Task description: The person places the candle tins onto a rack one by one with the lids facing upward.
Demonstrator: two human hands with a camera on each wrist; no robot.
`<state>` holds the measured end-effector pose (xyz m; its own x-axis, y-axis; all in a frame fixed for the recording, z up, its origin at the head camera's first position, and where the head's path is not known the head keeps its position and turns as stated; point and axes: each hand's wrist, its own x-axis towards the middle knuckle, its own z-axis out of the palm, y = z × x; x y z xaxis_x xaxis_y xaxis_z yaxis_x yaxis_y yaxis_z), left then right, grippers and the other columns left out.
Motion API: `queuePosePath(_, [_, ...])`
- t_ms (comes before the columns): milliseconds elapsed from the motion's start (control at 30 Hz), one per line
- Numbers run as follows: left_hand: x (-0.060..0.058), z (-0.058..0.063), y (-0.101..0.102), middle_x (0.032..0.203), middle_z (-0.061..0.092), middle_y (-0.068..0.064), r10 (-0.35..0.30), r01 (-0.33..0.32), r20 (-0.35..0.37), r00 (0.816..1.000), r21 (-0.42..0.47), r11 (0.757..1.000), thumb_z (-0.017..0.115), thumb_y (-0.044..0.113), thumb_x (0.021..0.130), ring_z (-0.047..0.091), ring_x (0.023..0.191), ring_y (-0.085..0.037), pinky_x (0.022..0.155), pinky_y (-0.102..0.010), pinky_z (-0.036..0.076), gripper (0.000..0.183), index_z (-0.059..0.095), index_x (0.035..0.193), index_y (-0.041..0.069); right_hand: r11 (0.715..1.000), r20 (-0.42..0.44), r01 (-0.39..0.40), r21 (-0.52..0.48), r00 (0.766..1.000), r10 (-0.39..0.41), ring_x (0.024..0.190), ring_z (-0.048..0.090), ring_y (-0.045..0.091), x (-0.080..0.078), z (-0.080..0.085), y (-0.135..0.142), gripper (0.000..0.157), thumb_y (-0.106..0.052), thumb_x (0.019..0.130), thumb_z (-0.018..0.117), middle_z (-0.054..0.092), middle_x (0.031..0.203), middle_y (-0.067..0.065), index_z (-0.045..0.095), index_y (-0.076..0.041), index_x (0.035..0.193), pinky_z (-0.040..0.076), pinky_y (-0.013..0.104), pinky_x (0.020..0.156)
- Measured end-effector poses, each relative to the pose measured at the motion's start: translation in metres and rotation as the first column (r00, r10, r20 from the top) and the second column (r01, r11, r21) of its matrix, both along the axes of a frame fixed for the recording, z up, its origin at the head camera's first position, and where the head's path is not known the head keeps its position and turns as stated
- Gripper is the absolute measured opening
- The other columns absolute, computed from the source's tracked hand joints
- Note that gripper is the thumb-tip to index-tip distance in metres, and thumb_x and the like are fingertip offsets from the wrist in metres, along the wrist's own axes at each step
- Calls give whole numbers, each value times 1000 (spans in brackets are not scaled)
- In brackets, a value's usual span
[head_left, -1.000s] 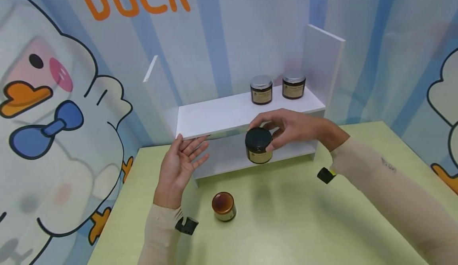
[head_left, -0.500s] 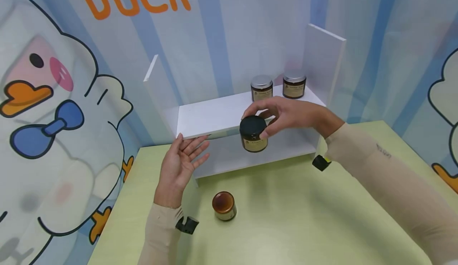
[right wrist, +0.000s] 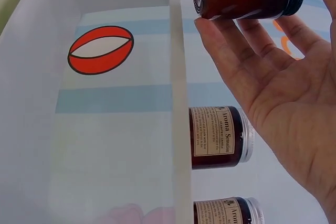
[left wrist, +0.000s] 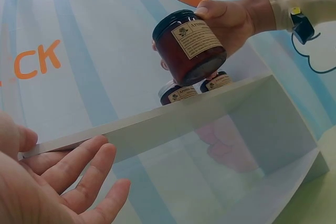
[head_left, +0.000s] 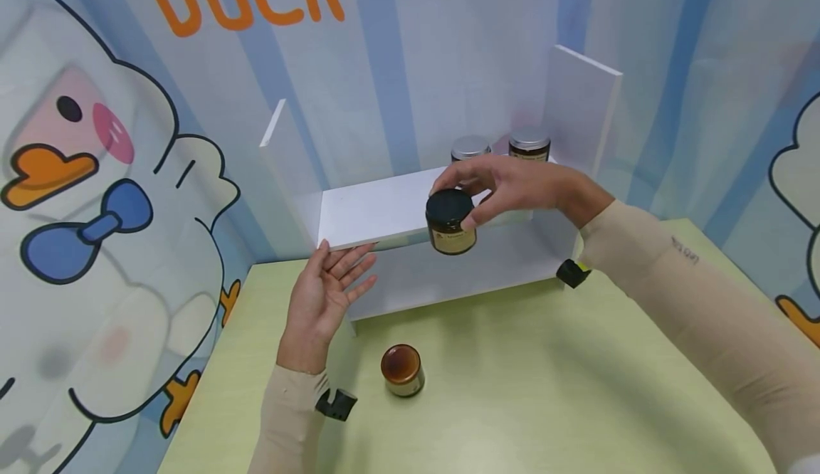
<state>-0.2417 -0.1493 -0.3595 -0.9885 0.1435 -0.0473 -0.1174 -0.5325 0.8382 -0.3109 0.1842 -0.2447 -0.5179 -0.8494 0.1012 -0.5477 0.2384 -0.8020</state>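
A dark amber candle jar with a black lid is off the shelf, held by my right hand with thumb and fingers around its lid. In the left wrist view the jar hangs tilted, its paper label showing. My left hand holds the front left corner of the white shelf, thumb at the upper edge and fingers extended below the board. Two silver-lidded candle jars stand on the upper board's right part; the left jar and the right jar show labels in the right wrist view.
Another amber jar stands on the pale green table, in front of the shelf. Upright side panels rise at both shelf ends. A lower board runs beneath. A printed duck curtain hangs close behind.
My right hand has raised the black-lidded jar and moved it slightly left, from before the lower board to the upper board's front edge. The left hand stays at the shelf corner.
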Motion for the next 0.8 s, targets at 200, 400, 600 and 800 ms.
queuePosePath(200, [0, 0, 1, 121, 75, -7, 4, -4, -1, 1000, -1, 1000, 40, 45, 110, 66, 122, -26, 109, -51, 46, 55, 47, 145, 4, 1000, 29, -7, 9, 1000, 7, 128, 59, 25, -4, 9, -1, 51, -13, 91, 79, 60, 134, 7, 58, -16, 138, 48, 49, 103])
queuePosePath(400, [0, 0, 0, 121, 75, -7, 2, -2, 0, 1000, 1, 1000, 41, 46, 110, 66, 121, -25, 108, -50, 47, 56, 48, 145, 3, 1000, 58, -18, -19, 998, 19, 123, 61, 31, -10, 16, -3, 51, -10, 91, 77, 60, 134, 11, 57, -11, 138, 51, 47, 100])
queuePosePath(600, [-1, 0, -1, 122, 74, -7, -3, 3, -2, 1000, 7, 1000, 42, 46, 109, 67, 121, -25, 107, -50, 48, 55, 49, 144, 3, 999, 58, -27, -28, 998, 29, 120, 62, 33, -16, 22, -6, 50, -8, 91, 77, 60, 133, 12, 59, -10, 137, 52, 46, 98])
queuePosePath(800, [-1, -1, -1, 121, 74, -7, -2, 2, -2, 1000, 8, 1000, 41, 45, 110, 67, 120, -24, 107, -51, 48, 55, 49, 144, 3, 999, 60, -26, -22, 998, 27, 120, 62, 33, -19, 28, -10, 49, -7, 91, 77, 59, 135, 12, 59, -8, 137, 53, 47, 95])
